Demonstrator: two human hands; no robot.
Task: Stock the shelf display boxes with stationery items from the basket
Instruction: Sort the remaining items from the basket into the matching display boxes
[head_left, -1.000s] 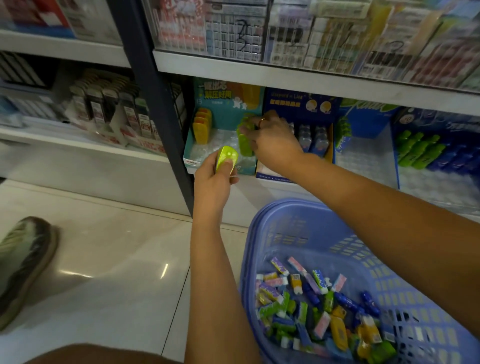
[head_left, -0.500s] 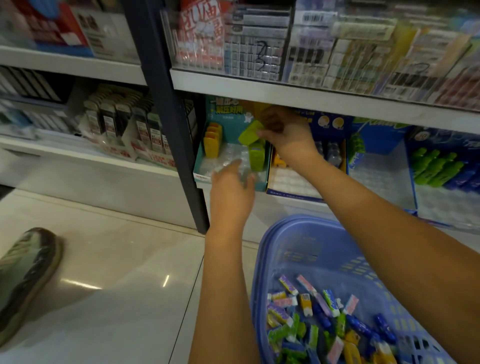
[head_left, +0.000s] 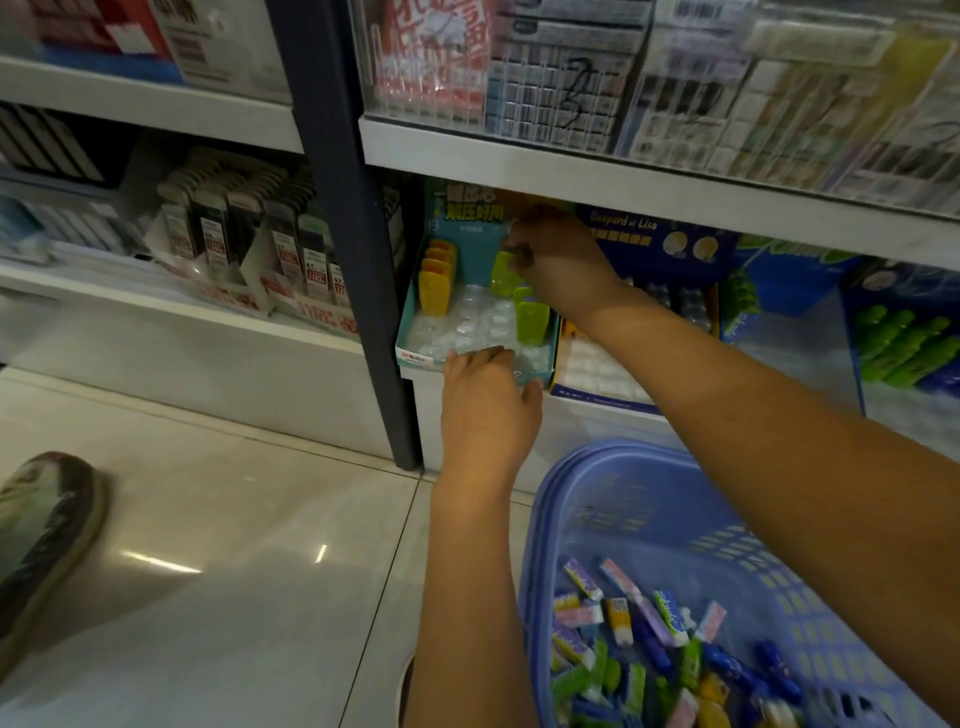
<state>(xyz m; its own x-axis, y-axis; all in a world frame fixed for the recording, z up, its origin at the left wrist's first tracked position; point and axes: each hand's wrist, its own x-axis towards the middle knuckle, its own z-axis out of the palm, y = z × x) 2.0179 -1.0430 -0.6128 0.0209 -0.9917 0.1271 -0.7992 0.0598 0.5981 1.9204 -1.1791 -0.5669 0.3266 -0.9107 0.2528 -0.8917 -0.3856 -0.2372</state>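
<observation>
A green stationery piece stands far back in the teal display box, pinched by the right hand. The left hand rests straight-fingered on the box's near rim. To the right, a blue box reads "Gaspard et Lisa". The blue basket sits near right.

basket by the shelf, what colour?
The basket is light blue-purple plastic with slotted walls. It shows best in the head view, the only one.
</observation>
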